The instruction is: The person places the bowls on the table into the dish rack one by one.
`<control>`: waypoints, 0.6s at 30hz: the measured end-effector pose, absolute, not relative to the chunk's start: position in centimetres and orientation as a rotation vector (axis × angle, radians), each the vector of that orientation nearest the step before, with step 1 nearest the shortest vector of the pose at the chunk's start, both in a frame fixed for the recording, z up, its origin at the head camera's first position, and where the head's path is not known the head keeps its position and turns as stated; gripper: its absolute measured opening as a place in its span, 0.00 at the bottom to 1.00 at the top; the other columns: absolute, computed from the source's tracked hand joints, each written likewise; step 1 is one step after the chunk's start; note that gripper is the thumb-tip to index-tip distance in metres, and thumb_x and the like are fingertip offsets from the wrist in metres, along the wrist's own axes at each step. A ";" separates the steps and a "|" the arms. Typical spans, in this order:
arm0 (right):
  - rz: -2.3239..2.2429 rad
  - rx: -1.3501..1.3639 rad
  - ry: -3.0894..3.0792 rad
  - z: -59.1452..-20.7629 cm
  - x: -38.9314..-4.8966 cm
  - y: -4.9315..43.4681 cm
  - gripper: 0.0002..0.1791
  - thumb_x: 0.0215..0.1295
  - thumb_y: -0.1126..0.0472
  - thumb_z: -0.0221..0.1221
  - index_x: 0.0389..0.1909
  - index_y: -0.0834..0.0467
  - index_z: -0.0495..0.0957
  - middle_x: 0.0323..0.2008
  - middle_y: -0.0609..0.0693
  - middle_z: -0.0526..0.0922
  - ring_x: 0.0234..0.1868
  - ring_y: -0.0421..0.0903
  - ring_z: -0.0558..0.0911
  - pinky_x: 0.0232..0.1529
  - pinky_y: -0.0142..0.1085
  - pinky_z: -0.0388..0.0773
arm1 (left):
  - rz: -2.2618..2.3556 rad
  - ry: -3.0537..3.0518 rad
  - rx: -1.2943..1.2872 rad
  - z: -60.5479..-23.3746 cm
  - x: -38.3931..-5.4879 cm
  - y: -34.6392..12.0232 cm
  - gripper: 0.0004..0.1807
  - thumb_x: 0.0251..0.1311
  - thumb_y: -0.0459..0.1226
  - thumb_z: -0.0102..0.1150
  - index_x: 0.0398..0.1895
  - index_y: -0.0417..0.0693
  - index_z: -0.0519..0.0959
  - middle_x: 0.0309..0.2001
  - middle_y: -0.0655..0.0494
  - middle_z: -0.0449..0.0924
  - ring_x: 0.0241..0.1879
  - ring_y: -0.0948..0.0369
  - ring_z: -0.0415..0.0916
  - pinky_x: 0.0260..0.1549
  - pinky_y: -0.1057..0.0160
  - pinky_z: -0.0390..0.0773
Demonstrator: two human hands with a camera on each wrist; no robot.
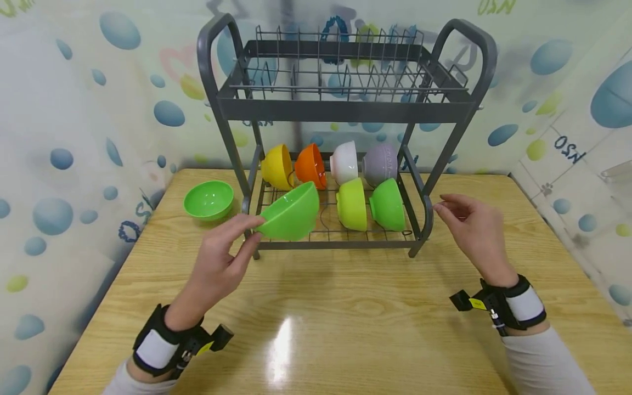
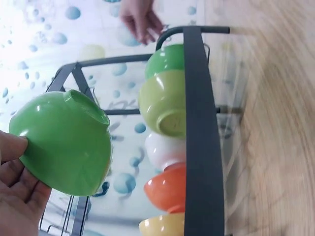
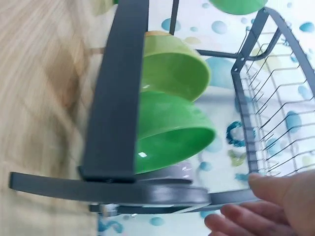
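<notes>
A green bowl (image 1: 291,214) is pinched at its rim by my left hand (image 1: 224,258), tilted, in front of the rack's lower left side. The left wrist view shows the thumb on the outside of this bowl (image 2: 64,142). My right hand (image 1: 474,233) holds nothing, its fingers loosely bent beside the rack's lower right end. On the lower tier stand a yellow-green bowl (image 1: 351,206) and another green bowl (image 1: 389,206), tipped on edge. Behind them are a yellow bowl (image 1: 277,167), an orange bowl (image 1: 311,166), a white bowl (image 1: 344,163) and a grey-purple bowl (image 1: 380,163).
A two-tier dark metal dish rack (image 1: 345,112) stands at the back of the wooden table (image 1: 355,318), with wire slots on top. One more green bowl (image 1: 208,200) sits upright on the table left of the rack. A patterned wall (image 1: 123,109) rises behind.
</notes>
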State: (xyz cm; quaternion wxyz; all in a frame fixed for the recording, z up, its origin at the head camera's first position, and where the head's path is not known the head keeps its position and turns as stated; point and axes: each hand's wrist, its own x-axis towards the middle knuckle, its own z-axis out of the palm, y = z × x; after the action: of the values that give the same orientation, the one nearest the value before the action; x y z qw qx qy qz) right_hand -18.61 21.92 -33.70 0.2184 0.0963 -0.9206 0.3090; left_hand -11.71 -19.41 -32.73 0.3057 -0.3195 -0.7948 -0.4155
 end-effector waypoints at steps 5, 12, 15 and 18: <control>0.762 0.510 -2.456 -31.7 -18.1 20.6 0.15 0.59 0.59 0.65 0.47 0.59 0.84 0.36 0.55 0.88 0.34 0.48 0.86 0.36 0.12 0.71 | -1.140 -2.118 -0.944 -33.0 -11.7 -18.0 0.15 0.53 0.19 0.57 0.44 0.35 0.79 0.34 0.47 0.81 0.27 0.66 0.70 0.26 0.73 0.72; 0.693 1.052 -2.365 -29.3 -17.2 17.7 0.25 0.49 0.64 0.71 0.52 0.57 0.81 0.45 0.52 0.86 0.41 0.45 0.85 0.42 0.27 0.79 | -1.175 -2.149 -1.056 -33.8 -11.7 -16.7 0.14 0.55 0.21 0.58 0.45 0.36 0.79 0.39 0.47 0.83 0.36 0.61 0.76 0.36 0.70 0.77; 0.699 1.254 -2.352 -28.9 -16.9 16.4 0.31 0.48 0.63 0.71 0.58 0.56 0.78 0.52 0.52 0.83 0.50 0.46 0.82 0.49 0.31 0.78 | -1.166 -2.138 -1.116 -34.0 -11.7 -16.2 0.15 0.53 0.20 0.59 0.45 0.37 0.79 0.38 0.48 0.83 0.39 0.59 0.78 0.42 0.66 0.79; 0.716 1.409 -2.373 -28.8 -16.6 15.3 0.35 0.51 0.60 0.70 0.63 0.54 0.72 0.59 0.51 0.78 0.59 0.47 0.77 0.56 0.36 0.76 | -1.151 -2.140 -1.157 -34.2 -11.7 -15.9 0.17 0.51 0.20 0.60 0.45 0.37 0.79 0.40 0.47 0.84 0.41 0.58 0.80 0.46 0.65 0.80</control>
State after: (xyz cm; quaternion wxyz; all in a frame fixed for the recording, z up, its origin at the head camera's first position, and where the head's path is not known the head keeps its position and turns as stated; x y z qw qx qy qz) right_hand -16.59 15.34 -28.83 0.1446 0.4891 -0.8235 0.2486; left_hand -11.69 -15.88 -34.18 0.2233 -0.4191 -0.7751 -0.4168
